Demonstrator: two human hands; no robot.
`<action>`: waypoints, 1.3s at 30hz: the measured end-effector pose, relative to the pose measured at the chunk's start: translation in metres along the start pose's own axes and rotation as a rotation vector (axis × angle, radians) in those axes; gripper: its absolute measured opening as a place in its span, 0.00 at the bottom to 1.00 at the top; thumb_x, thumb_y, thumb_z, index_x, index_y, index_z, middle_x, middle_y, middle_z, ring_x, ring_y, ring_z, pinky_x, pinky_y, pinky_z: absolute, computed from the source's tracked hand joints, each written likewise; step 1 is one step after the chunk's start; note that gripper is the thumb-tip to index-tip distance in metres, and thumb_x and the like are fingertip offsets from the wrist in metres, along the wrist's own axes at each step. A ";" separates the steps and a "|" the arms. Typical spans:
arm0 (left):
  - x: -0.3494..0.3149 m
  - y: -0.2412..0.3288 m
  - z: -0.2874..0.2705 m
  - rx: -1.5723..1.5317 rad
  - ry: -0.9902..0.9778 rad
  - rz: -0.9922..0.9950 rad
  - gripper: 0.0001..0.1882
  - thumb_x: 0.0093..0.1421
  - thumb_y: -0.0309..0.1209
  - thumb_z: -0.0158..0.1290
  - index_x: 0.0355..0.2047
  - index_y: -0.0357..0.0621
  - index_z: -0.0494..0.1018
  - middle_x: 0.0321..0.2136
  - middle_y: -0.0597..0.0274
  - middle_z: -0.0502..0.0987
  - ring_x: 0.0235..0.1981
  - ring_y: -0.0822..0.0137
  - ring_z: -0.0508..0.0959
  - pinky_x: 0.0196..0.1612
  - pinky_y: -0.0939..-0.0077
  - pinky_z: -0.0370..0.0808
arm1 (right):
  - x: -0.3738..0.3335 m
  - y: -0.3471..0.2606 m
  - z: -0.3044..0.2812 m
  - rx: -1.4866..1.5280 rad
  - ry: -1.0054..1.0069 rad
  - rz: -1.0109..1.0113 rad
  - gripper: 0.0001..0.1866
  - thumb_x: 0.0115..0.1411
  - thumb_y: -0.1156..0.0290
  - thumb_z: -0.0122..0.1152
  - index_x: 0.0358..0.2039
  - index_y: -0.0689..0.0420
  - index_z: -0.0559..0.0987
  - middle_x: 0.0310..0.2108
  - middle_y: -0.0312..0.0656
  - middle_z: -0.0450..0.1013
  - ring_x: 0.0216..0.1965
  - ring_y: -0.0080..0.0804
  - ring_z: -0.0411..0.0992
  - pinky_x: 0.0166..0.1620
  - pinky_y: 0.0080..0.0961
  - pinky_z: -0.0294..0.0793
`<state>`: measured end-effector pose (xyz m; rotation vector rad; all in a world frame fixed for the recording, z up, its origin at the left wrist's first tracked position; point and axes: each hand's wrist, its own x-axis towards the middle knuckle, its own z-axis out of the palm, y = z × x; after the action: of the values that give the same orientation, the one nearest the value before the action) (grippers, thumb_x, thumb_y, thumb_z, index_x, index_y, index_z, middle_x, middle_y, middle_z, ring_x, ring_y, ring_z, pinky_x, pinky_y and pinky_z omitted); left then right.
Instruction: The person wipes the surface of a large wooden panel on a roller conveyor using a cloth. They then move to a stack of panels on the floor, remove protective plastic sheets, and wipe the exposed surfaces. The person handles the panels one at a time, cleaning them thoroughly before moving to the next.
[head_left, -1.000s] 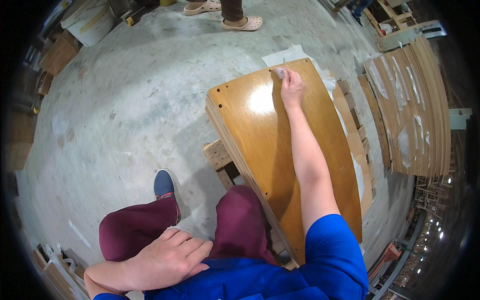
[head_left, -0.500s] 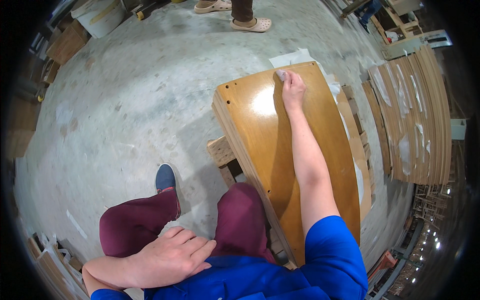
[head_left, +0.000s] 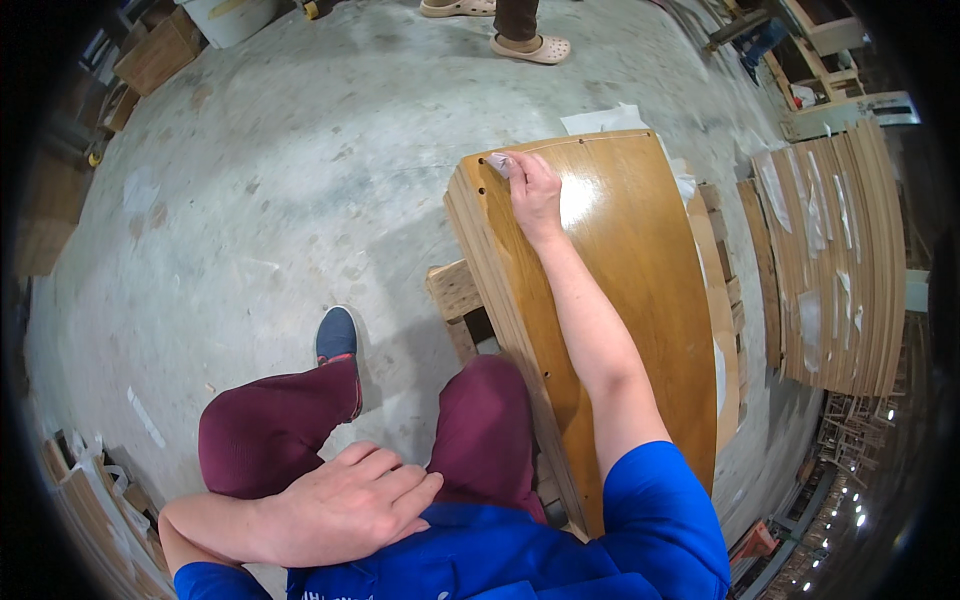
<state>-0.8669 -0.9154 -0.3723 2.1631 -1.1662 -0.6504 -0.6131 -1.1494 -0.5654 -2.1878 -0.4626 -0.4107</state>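
Note:
A glossy golden-brown wooden panel (head_left: 640,260) lies on top of a stack of similar panels to my right. It has dark holes near its edges. Over its far left corner, my right hand (head_left: 537,195) pinches a small folded whitish piece (head_left: 497,162), which could be paper or cloth. That piece touches the panel close to two holes. My left hand (head_left: 350,500) rests across my lap against the blue shirt, its fingers loosely extended and holding nothing.
Under the panels is a wooden pallet (head_left: 455,290). More stacked boards (head_left: 830,260) stand farther right. Another person's beige clogs (head_left: 530,48) are on the floor ahead. A white bucket (head_left: 230,18) and a cardboard box (head_left: 158,48) stand far left.
My right hand has slid left along the panel's far edge with the whitish piece, to the corner holes. The left hand stays on my lap. The view has shifted slightly.

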 end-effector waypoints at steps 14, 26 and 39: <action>-0.006 0.001 0.006 -0.002 0.045 0.021 0.21 0.56 0.36 0.51 0.44 0.31 0.68 0.33 0.59 0.72 0.35 0.64 0.71 0.42 0.73 0.66 | -0.003 -0.006 0.005 -0.054 0.003 -0.024 0.07 0.58 0.74 0.51 0.33 0.61 0.76 0.29 0.47 0.72 0.31 0.43 0.70 0.34 0.31 0.70; -0.001 0.006 0.011 0.055 -0.013 -0.052 0.21 0.54 0.37 0.53 0.43 0.35 0.69 0.34 0.60 0.72 0.37 0.62 0.71 0.44 0.71 0.66 | -0.044 -0.016 -0.014 -0.016 -0.013 -0.008 0.06 0.57 0.75 0.51 0.33 0.61 0.76 0.28 0.47 0.71 0.30 0.44 0.71 0.33 0.33 0.70; 0.014 0.003 0.023 0.228 0.079 -0.115 0.17 0.53 0.35 0.53 0.40 0.37 0.69 0.29 0.61 0.70 0.33 0.64 0.71 0.37 0.72 0.66 | -0.076 -0.022 -0.032 -0.022 0.023 -0.005 0.06 0.57 0.75 0.51 0.32 0.61 0.76 0.28 0.47 0.72 0.30 0.44 0.71 0.33 0.32 0.70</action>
<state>-0.8768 -0.9344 -0.3880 2.4386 -1.1279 -0.4950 -0.6937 -1.1761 -0.5654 -2.2018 -0.4526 -0.4449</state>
